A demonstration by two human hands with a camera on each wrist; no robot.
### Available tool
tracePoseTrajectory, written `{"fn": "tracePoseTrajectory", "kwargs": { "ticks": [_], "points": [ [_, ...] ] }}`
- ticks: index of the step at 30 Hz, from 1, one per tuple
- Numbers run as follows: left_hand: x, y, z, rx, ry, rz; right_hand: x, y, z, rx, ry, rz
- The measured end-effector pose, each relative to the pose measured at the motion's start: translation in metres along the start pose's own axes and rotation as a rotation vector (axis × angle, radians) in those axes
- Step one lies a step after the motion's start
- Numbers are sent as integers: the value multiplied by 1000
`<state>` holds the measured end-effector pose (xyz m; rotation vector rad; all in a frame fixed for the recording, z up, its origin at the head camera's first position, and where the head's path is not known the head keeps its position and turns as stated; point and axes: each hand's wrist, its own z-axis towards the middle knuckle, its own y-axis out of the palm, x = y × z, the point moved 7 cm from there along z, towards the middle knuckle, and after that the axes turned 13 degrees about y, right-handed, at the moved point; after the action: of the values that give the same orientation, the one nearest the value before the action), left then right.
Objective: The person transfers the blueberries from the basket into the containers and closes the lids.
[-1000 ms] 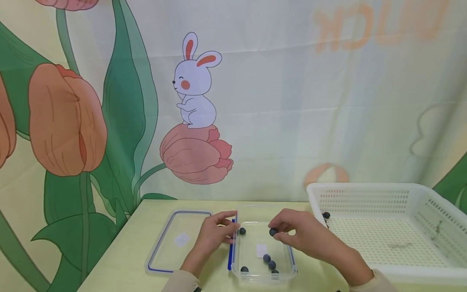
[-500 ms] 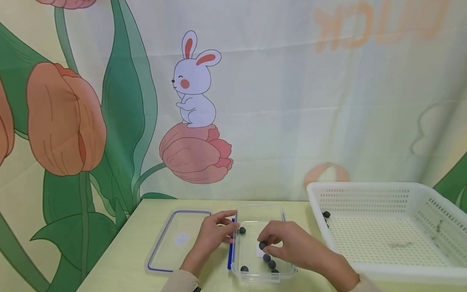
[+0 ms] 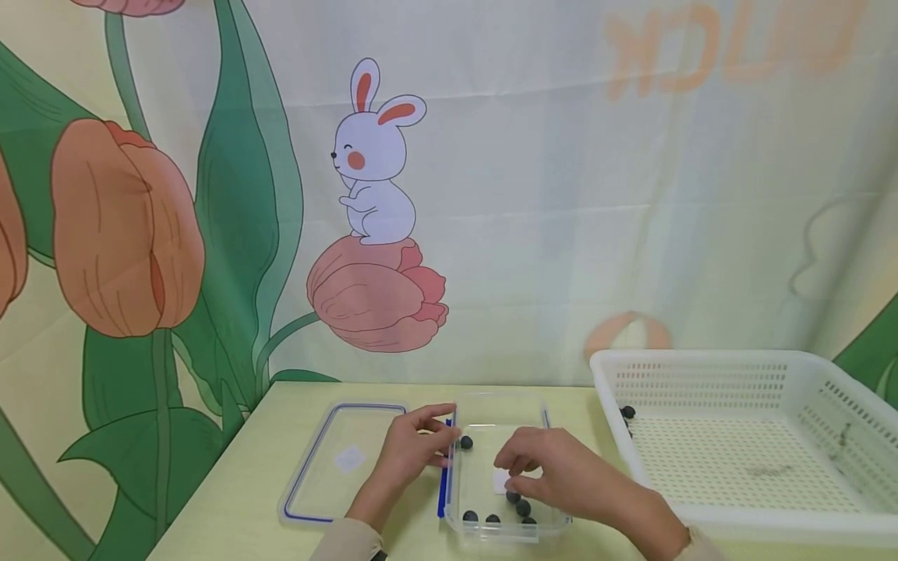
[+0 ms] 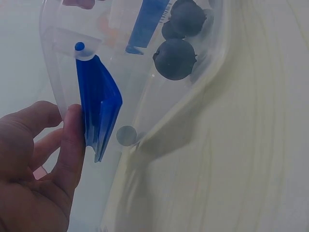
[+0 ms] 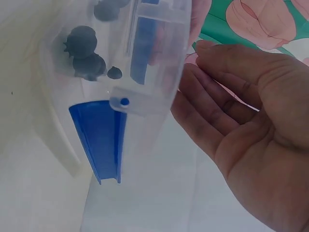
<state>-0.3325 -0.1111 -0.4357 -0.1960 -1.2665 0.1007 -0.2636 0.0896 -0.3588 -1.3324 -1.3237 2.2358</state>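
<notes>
A clear plastic food box [image 3: 473, 483] with blue side clips [image 4: 99, 104] stands on the table, its top uncovered. My left hand [image 3: 419, 444] holds the box by its left wall, thumb near the rim. Inside lie several blueberries: one by the left wall [image 3: 466, 442], others near the front, such as one blueberry [image 3: 493, 520]. My right hand [image 3: 561, 471] hovers over the box with fingers loosely bent and nothing between them, as the right wrist view shows; its thumb partly covers a blueberry [image 3: 514, 496] in the head view.
To the left of the box lies its clear lid [image 3: 316, 483] with a blue seal. On the right stands a white perforated basket [image 3: 737, 358] with a few dark blueberries [image 3: 627, 411] at its left wall. A printed curtain [image 3: 519, 195] hangs behind the table.
My right hand has moved left and toward the front over the box and let go of a blueberry, which now lies at the box's front. The left hand has stayed in place.
</notes>
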Motion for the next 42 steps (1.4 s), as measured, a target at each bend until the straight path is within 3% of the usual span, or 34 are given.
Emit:
{"fn": "tracePoseTrajectory", "kwargs": {
  "ticks": [6, 11, 16, 22, 30, 42],
  "points": [
    [1, -1, 0, -3, 1, -6, -2, -21, -5, 47, 5, 3],
    [1, -1, -1, -4, -5, -6, -1, -52, -15, 143, -4, 14],
    [1, 0, -1, 1, -12, -13, 6, -81, -26, 223, 36, -12],
    [1, 0, 0, 9, -9, -2, 9, -103, -30, 235, 92, -38],
    [0, -1, -1, 14, -16, 7, 17, -139, -27, 249, 108, -94],
    [0, -1, -1, 11, -16, -4, 67, -163, -18, 241, 232, -137]
  ]
}}
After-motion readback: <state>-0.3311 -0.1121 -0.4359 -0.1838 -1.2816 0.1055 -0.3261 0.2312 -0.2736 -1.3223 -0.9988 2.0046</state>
